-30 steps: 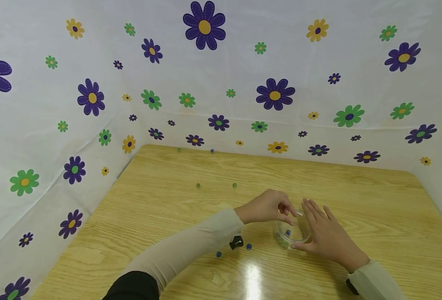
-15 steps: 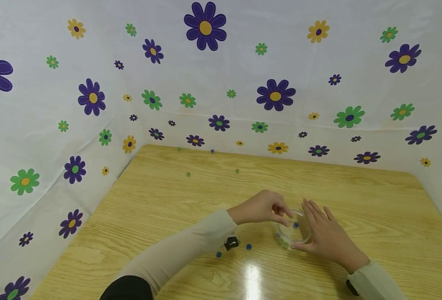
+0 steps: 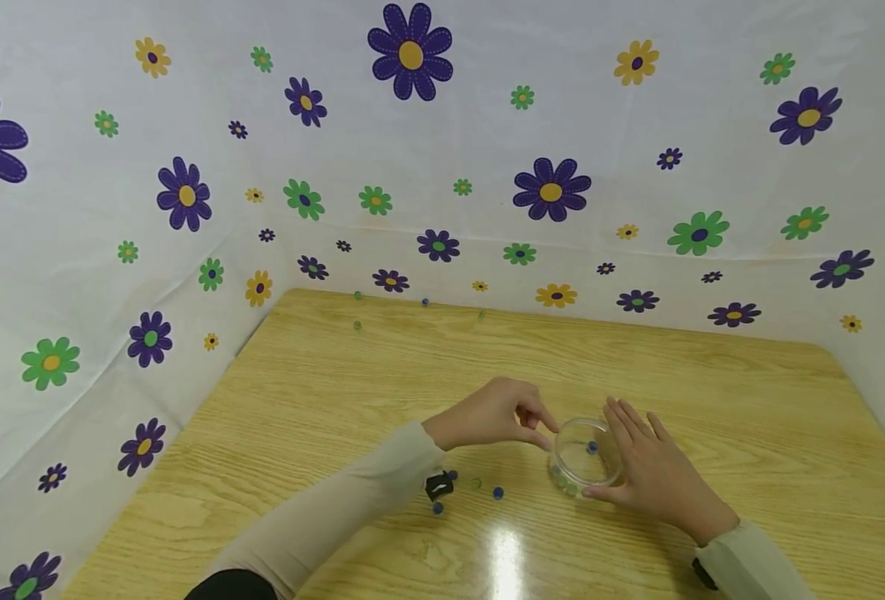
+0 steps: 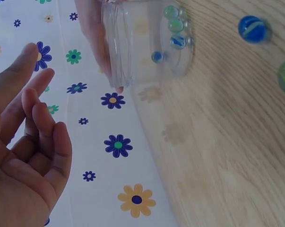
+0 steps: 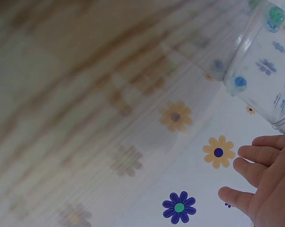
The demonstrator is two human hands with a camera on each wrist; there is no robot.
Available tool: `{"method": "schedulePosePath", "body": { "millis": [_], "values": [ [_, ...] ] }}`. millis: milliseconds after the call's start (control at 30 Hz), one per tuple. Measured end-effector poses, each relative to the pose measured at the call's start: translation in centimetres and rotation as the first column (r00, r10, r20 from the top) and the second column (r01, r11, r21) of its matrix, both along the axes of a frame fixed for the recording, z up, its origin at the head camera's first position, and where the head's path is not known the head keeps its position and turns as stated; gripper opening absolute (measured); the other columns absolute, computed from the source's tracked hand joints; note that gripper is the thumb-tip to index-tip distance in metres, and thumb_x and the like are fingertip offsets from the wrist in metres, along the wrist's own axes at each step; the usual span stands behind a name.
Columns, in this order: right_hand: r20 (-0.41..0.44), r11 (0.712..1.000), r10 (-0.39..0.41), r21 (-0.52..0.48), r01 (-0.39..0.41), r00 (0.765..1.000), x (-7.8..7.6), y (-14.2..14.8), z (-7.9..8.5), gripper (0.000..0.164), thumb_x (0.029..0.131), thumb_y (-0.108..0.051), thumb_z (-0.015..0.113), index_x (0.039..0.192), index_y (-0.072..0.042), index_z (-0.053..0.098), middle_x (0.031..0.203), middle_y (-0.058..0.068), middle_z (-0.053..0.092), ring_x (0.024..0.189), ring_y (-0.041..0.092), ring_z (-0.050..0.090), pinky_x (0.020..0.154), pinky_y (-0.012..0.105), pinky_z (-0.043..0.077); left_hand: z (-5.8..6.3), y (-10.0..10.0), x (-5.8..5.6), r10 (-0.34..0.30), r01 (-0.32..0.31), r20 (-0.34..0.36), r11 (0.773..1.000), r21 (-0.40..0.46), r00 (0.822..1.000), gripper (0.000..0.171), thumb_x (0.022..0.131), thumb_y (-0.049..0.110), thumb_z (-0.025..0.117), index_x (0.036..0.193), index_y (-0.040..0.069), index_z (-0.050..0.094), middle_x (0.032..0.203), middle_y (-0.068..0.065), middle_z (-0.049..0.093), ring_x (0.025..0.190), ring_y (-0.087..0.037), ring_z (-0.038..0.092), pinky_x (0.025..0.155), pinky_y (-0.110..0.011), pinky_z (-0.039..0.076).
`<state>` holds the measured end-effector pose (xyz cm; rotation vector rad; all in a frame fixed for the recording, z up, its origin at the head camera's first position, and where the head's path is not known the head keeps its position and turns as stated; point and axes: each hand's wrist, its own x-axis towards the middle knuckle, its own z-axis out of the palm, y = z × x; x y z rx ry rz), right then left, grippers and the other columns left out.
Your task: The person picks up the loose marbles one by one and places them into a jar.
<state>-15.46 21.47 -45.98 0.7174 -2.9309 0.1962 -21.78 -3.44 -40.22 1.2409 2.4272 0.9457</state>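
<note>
A clear round jar (image 3: 579, 486) stands upright on the table, with several green and blue marbles inside. A blue marble (image 3: 592, 447) in it shows through the mouth. My right hand (image 3: 656, 467) rests against the jar's right side, fingers straight and thumb along its front. To the left of the jar is my left hand (image 3: 497, 412), raised over the table, fingers loosely bent and holding nothing. Below that hand lie a green marble (image 3: 476, 483) and several blue ones, including a blue marble (image 3: 498, 493). The left wrist view shows the jar's marbles (image 4: 176, 25) through its wall.
The wooden table (image 3: 322, 400) runs back to a white flower-printed cloth (image 3: 472, 125). Near its far edge are a green marble (image 3: 357, 325), another green marble (image 3: 482, 315) and a blue marble (image 3: 425, 302). A shiny light reflection (image 3: 507, 558) shows near the front.
My left hand has moved left, away from the jar's mouth. Two green marbles have rolled toward the table's far edge. The blue marble in the jar has shifted. The right hand stays put.
</note>
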Motion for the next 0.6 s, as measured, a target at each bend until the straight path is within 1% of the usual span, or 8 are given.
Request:
{"method": "schedulePosePath", "body": {
  "millis": [100,200,267,467,600],
  "values": [
    [0.0,1.0,-0.001,-0.003,0.001,1.0,0.0,0.0,0.0,0.113,0.07,-0.071,0.063,0.141,0.01,0.031,0.148,0.026,0.032,0.136,0.041,0.033,0.106,0.062,0.028,0.2,-0.9,0.1,0.006,-0.006,0.007,1.0,-0.004,1.0,0.022,0.08,0.023,0.074,0.098,0.01,0.075,0.07,0.005,0.055,0.069,-0.002,0.051,0.068,-0.014,0.046],
    [0.001,1.0,-0.002,-0.001,0.002,1.0,0.0,-0.1,0.0,0.112,0.07,-0.071,0.063,0.141,0.01,0.031,0.148,0.026,0.032,0.136,0.041,0.032,0.106,0.062,0.028,0.1,-1.9,0.2,0.008,-0.008,0.006,1.0,0.0,1.0,0.022,0.08,0.023,0.074,0.097,0.011,0.076,0.07,0.005,0.055,0.069,-0.003,0.052,0.067,-0.015,0.046],
    [0.0,1.0,-0.002,-0.001,0.002,1.0,0.0,-0.1,0.1,0.112,0.07,-0.07,0.064,0.141,0.01,0.031,0.148,0.026,0.032,0.136,0.041,0.032,0.106,0.062,0.028,0.0,-2.5,0.2,0.007,-0.007,0.009,1.0,0.006,1.0,0.021,0.08,0.023,0.074,0.097,0.011,0.076,0.07,0.005,0.056,0.069,-0.003,0.052,0.069,-0.016,0.047],
    [-0.004,1.0,-0.001,0.005,0.001,1.0,0.0,-0.1,0.0,0.112,0.07,-0.07,0.064,0.141,0.009,0.031,0.148,0.026,0.032,0.136,0.041,0.032,0.106,0.062,0.028,-0.1,-4.3,0.6,0.016,-0.018,0.044,0.999,0.034,0.999,0.019,0.079,0.022,0.074,0.096,0.013,0.076,0.071,0.004,0.056,0.068,-0.003,0.051,0.074,-0.023,0.051],
    [-0.001,1.0,0.0,0.003,0.0,1.0,0.1,-0.1,-0.1,0.112,0.07,-0.07,0.064,0.141,0.01,0.031,0.148,0.026,0.032,0.136,0.041,0.032,0.106,0.061,0.027,-0.3,-5.3,0.7,0.019,-0.022,0.056,0.999,0.048,0.998,0.02,0.079,0.023,0.074,0.096,0.011,0.076,0.071,0.004,0.056,0.068,-0.002,0.05,0.073,-0.022,0.05]
  ]
}}
